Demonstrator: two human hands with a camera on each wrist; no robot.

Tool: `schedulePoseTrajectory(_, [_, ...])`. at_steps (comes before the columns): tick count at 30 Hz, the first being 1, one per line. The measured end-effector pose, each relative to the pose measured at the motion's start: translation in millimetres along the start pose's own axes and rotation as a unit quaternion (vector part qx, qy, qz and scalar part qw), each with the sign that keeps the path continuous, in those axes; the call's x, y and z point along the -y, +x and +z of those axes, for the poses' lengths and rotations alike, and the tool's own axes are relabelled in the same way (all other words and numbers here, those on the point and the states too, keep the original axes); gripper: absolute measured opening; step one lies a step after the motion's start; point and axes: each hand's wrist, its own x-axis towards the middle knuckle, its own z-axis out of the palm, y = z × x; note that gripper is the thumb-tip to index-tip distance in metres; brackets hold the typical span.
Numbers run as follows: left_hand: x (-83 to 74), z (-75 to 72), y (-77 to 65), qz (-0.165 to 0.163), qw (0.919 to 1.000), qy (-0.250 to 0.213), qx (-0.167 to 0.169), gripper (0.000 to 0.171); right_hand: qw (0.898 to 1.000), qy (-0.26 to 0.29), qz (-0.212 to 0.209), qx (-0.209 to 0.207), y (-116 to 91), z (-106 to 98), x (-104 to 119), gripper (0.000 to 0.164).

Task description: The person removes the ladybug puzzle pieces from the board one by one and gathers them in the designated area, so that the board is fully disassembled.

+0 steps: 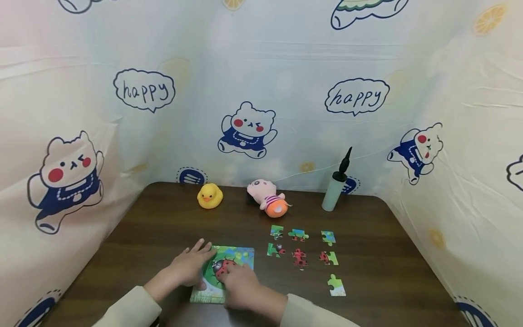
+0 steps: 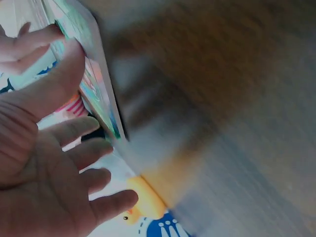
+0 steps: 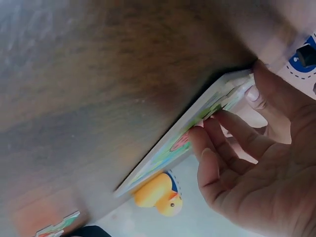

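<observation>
A square puzzle board [image 1: 241,254] with a ladybug [image 1: 222,268] on a green leaf lies on the table between both hands. My left hand [image 1: 189,265] is at its left side, fingers spread, with the thumb along the near left edge. In the left wrist view the left palm [image 2: 44,177] holds nothing. Over the board's right half, my right hand [image 1: 243,284] touches the picture with its fingertips. The right wrist view shows those fingertips [image 3: 217,116] right on the picture surface, the thumb reaching toward the board's edge.
Several loose jigsaw pieces [image 1: 299,258] lie in rows to the right, one piece [image 1: 337,286] nearer the front. Along the back stand a yellow rubber duck [image 1: 210,196], a pink plush doll [image 1: 267,197] and a green pump bottle [image 1: 334,193]. A printed cloth hangs around the table.
</observation>
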Motion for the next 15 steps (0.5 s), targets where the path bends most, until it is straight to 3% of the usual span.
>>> schedulePoseTrajectory(5, [-0.7,-3.1,3.6,-0.010,0.9992,-0.014,0.036,0.092,0.999,0.034,0.025,-0.017,-4.5,-3.2,-2.1,0.057])
schedulePoseTrajectory(8, [-1.0,-5.3,4.1,-0.019,0.9988,-0.023,0.038,0.093,0.997,0.051,0.048,-0.016,-3.3,-3.3,-5.2,0.062])
schedulePoseTrajectory(15, [-0.5,-6.0,3.2,-0.018,0.9979,-0.055,0.030,0.096,0.995,0.086,0.057,0.012,1.8,-5.3,-13.1,0.065])
